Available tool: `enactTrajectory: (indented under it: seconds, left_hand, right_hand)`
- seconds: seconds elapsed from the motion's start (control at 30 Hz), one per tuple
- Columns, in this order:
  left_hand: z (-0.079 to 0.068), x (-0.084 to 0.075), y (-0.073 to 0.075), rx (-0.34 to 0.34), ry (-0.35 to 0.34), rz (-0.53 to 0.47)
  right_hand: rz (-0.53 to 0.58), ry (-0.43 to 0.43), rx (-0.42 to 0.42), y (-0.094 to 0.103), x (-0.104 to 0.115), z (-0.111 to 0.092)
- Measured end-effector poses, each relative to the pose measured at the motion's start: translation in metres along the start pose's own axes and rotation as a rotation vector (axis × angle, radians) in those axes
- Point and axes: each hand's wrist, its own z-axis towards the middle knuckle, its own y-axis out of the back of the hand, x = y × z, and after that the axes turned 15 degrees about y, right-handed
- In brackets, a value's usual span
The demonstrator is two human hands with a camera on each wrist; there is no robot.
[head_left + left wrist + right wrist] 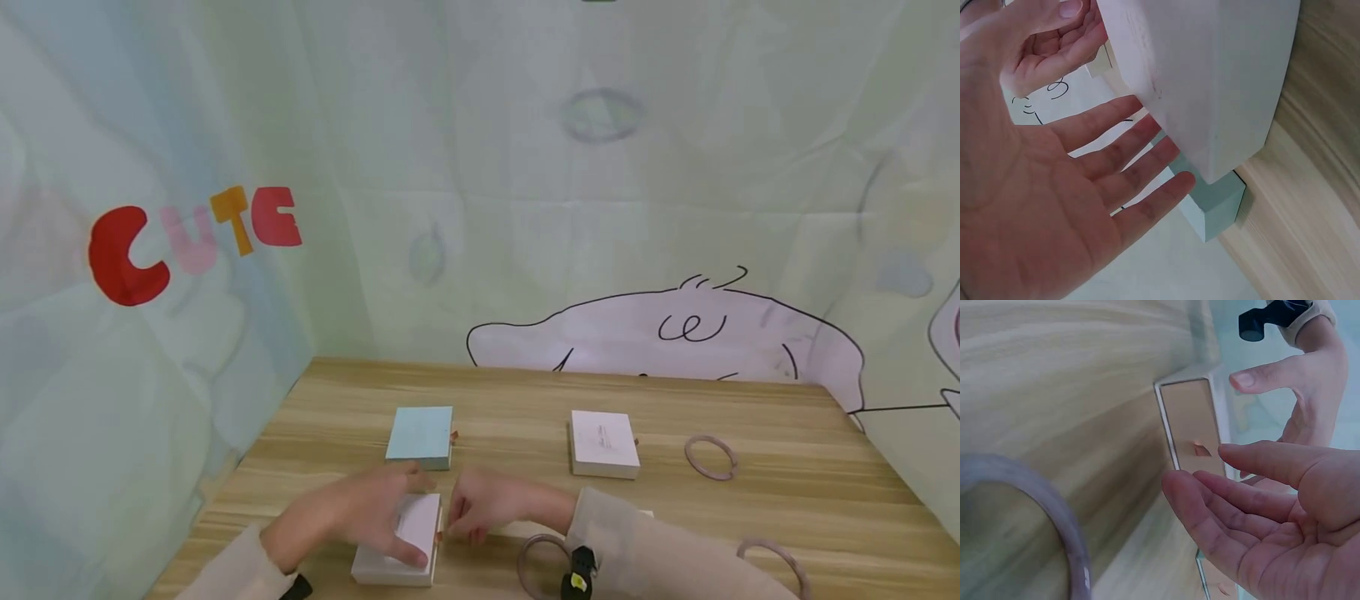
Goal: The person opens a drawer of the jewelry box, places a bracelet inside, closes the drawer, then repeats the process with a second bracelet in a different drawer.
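- White rectangular box with a smooth, card-like surface (417, 518): placed on the wood-grained table (517, 387), beneath the spread left hand (363, 510) and to the left of the right hand (495, 502).
- Tan recessed panel (1186, 409): framed in the box's right side, its longer edge run front to back, its face turned toward the right hand.
- Small reddish-brown tab (1202, 450): fixed to that panel; the right hand is the nearer, with thumb and fingertips just beside it.
- Left hand: held wide over the box, fingers straight, thumb set apart toward the near edge; no grip is shown.
- Right hand: loosely curled, a narrow gap left between thumb and forefinger; nothing is seen held.
- Pale blue square box (422, 433): set just behind the white one.
- Pinkish-white square box (600, 437): set farther right, its printing illegible.
- Mauve rings, three: one laid at far right (733, 463), one by the right wrist (521, 567), one cut across by the right sleeve (637, 546).
- Obscured: much of the white box's top, by the left hand; contact between fingertips and tab cannot be told; an off-white sliver (648, 513) behind the sleeve is unidentified.
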Motion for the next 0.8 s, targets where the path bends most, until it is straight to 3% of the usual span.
enactTrajectory:
  seconds: [0.3,0.8]
  left_hand:
    - [-0.006,0.0,-0.009,-0.036,-0.044,0.001]
    - [-0.007,0.002,-0.015,-0.072,-0.076,0.06]
  right_hand:
    - [0.007,0.005,-0.041,-0.013,-0.008,0.0]
    - [0.123,0.038,-0.092,-0.023,-0.011,0.002]
